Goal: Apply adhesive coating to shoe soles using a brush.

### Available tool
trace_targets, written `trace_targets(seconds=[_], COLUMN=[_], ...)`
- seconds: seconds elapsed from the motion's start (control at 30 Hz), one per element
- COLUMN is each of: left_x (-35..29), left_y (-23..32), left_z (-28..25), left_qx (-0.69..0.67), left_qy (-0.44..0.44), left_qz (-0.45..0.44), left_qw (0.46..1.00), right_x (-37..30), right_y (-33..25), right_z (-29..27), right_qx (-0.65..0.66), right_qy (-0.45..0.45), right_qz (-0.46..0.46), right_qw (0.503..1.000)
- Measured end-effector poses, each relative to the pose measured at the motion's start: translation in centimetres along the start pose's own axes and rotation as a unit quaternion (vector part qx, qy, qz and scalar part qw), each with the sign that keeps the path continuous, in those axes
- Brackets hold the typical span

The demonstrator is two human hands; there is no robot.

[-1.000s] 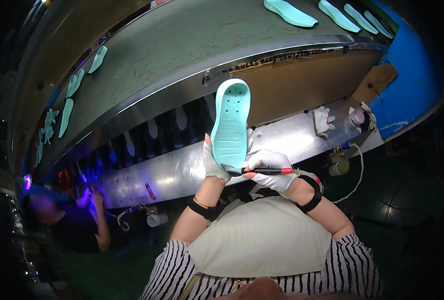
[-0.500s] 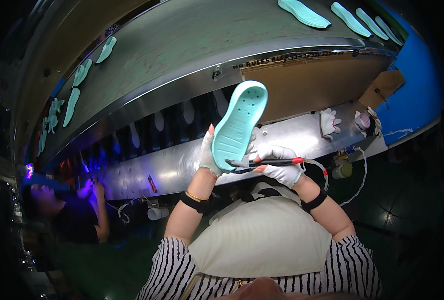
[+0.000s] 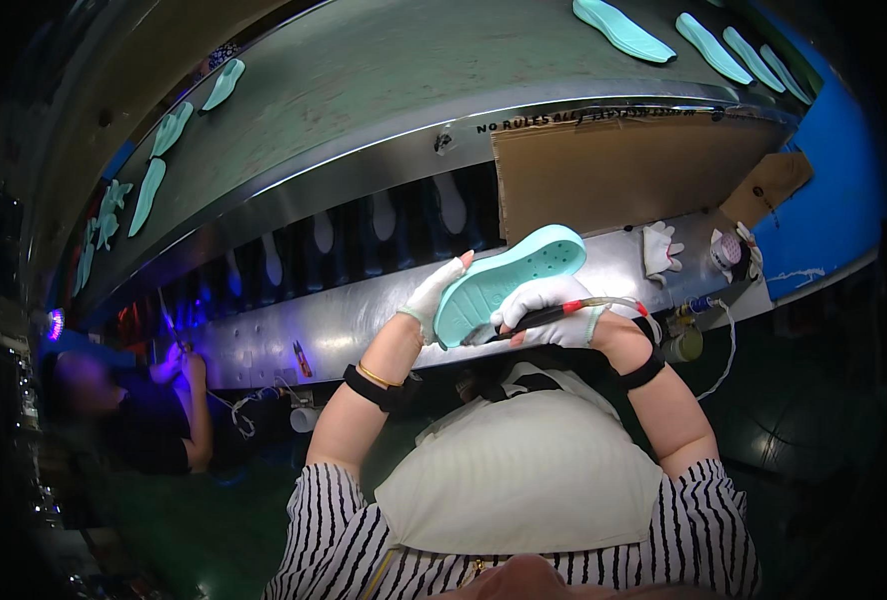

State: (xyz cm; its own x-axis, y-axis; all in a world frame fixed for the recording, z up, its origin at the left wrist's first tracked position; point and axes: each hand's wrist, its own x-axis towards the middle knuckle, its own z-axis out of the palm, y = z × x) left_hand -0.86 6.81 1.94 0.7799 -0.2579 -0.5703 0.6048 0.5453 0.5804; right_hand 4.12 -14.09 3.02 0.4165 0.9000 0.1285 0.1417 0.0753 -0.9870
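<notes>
Mint-green sole (image 3: 504,268) here, white-gloved hands (image 3: 549,298), black tool (image 3: 539,318) banded red; black-and-white stripes run over the shirt (image 3: 309,530), cream apron (image 3: 524,480), brown cardboard (image 3: 624,178), blue panel (image 3: 844,180)!

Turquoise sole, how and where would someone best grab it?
Probably by the holed end of the turquoise sole, from the far right, grip across its rim: that end juts free, while the left hand holds the opposite end and the right hand, with its black tool, covers part of the near edge.
</notes>
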Motion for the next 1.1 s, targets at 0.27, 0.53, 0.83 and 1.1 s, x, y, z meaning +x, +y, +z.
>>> trace_targets(seconds=[0.27,0.53,0.83,1.1], left_x=[0.4,0.5,1.9,3.6], left_y=[0.5,-2.2,-5.4,-6.7], left_z=[-1.2,0.2,0.9,-0.5], left_qx=[0.067,-0.164,-0.275,-0.247], left_qy=[0.025,-0.098,-0.119,-0.081], left_qz=[0.01,0.147,0.158,0.193], left_qw=[0.997,0.971,0.941,0.946], right_x=[-0.7,-1.0,-1.2,-0.6], right_y=[-0.5,1.5,1.4,0.6], right_z=[-2.1,2.3,2.5,4.1], right_qx=[-0.104,0.09,0.134,0.101], right_qy=[0.01,0.214,0.312,0.283], right_qz=[-0.034,0.002,0.009,-0.031], right_qw=[0.994,0.973,0.941,0.953])
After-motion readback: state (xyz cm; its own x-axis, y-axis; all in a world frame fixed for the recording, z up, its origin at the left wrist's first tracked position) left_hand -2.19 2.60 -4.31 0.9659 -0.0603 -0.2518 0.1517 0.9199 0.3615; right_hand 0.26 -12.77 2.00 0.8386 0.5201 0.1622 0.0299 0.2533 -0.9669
